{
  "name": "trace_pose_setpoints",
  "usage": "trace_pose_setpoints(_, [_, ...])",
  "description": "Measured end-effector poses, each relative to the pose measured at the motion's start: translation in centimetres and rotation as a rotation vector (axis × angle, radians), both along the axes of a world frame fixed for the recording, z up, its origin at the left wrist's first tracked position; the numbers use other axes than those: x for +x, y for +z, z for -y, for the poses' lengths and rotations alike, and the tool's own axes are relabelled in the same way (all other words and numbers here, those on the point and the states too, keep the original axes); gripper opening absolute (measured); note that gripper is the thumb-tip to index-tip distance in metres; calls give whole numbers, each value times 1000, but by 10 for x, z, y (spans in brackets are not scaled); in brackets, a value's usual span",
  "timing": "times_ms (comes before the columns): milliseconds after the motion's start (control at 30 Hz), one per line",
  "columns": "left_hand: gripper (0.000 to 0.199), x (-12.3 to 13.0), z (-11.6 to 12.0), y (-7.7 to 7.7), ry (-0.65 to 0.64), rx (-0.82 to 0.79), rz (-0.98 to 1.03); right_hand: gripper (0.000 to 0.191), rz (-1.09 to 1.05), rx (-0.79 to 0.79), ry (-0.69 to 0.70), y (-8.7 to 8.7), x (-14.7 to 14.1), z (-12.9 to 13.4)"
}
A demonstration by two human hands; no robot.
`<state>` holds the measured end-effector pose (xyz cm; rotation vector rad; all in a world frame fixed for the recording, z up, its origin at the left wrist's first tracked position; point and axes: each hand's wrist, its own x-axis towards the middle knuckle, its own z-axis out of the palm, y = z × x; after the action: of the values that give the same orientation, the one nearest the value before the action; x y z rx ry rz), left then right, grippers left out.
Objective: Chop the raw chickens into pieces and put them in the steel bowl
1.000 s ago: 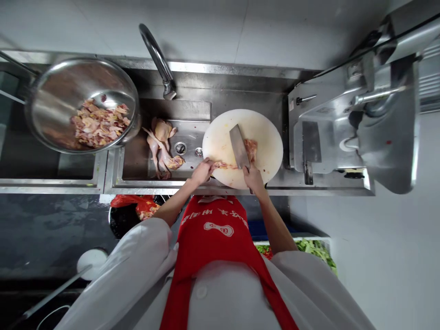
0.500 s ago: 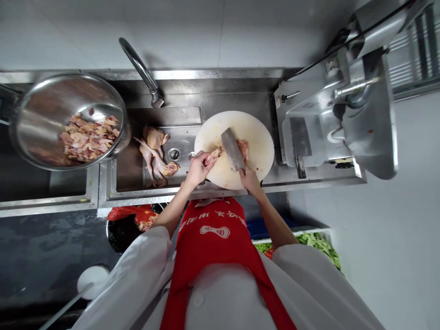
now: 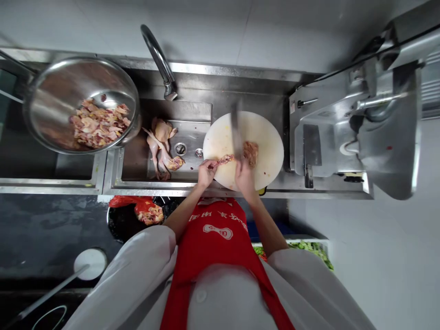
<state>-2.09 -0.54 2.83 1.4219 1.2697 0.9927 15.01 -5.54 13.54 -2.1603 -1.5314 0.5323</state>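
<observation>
My left hand is closed on the near-left end of a thin strip of raw meat at the left part of a round white cutting board. My right hand grips a cleaver, whose blade is blurred and seen nearly edge-on over the board, at the right end of the strip. Just right of the blade lies a pile of cut meat. Small scraps dot the board.
Whole plucked poultry lies in the sink under a faucet. A large steel bowl of meat pieces stands left. To the right, a slicer carries a second cleaver.
The cleaver has turned from lying slanted with its flat side visible to nearly edge-on. The meat in my left hand now stretches across the board towards the blade. The whole view has shifted.
</observation>
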Motion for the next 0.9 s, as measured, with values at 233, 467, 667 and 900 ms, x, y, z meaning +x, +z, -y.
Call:
trace_pose_setpoints(233, [7,-10,-3,-1,-15,3,-12,46,-1,-148,110,-4,3,-14])
trace_pose_setpoints(467, [6,-15,-2,-8,23,-45,26,53,-16,153,-113,66,-6,-23])
trace_pose_setpoints(667, [5,-14,-5,-8,36,-65,-5,48,-45,-292,97,-19,-36,-14])
trace_pose_setpoints(900, [5,-17,-10,-5,-9,-57,-84,38,-63,-369,153,-53,-30,-16])
